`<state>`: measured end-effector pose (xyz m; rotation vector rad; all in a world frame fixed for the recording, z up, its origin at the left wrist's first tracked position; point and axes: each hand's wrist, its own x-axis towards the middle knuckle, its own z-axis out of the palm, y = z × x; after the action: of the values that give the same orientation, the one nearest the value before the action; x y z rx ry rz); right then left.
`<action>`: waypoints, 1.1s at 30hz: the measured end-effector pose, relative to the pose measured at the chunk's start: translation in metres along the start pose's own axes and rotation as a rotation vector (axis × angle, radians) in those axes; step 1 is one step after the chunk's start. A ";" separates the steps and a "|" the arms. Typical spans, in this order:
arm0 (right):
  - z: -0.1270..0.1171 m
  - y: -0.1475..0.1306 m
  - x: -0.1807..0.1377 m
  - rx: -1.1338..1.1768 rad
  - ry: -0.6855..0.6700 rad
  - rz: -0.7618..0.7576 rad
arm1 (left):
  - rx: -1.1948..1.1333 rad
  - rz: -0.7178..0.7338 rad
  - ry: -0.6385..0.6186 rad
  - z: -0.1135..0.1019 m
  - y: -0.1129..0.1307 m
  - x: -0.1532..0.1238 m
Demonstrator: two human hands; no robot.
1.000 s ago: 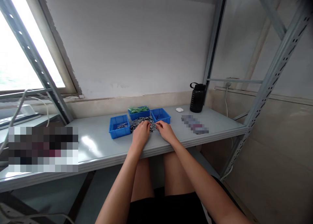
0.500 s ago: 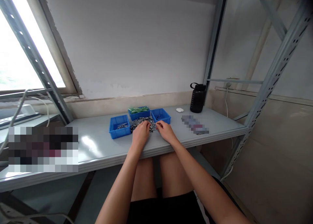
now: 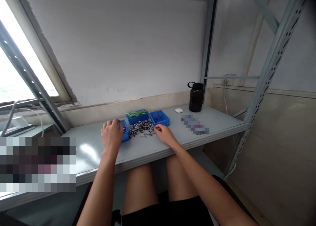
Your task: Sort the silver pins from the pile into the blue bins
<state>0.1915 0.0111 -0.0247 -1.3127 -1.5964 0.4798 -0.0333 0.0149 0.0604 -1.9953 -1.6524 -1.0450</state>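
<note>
My left hand [image 3: 111, 132] is over the left blue bin [image 3: 126, 135], covering much of it; its fingers are curled, and anything between them is hidden. A few slim metal pieces show inside that bin. My right hand [image 3: 163, 133] rests at the right edge of a pile of thin metal fasteners [image 3: 142, 127], silver and dark, like screws or rivets. Thumb and fingertips are pinched together there, on something too small to make out. Just behind that hand stands the right blue bin [image 3: 165, 122], with some small dark pieces in it.
Behind the pile, a third blue bin [image 3: 138, 119] holds green packets [image 3: 136, 113]. To the right are a white earbud case [image 3: 179, 110], a black water bottle [image 3: 196, 98] and a blurred-out flat item [image 3: 195, 124]. Metal shelf posts [image 3: 264, 84] frame the grey tabletop [image 3: 138, 150].
My left hand has moved from the pile leftward to the left bin. My right hand has stayed beside the pile, still pinched. The camera view has shifted slightly.
</note>
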 end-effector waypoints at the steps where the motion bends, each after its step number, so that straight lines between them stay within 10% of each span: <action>1: 0.000 -0.001 0.000 0.002 0.000 0.000 | 0.000 0.034 -0.010 0.001 0.006 -0.003; 10: -0.003 0.000 0.003 0.024 0.091 0.002 | -0.170 0.399 -0.330 0.054 0.085 -0.043; 33: -0.002 0.008 0.004 0.107 0.165 0.057 | -0.278 0.437 -0.535 0.075 0.074 -0.046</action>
<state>0.1978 0.0166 -0.0284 -1.2859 -1.3819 0.4723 0.0582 0.0139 -0.0089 -2.8396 -1.2243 -0.6371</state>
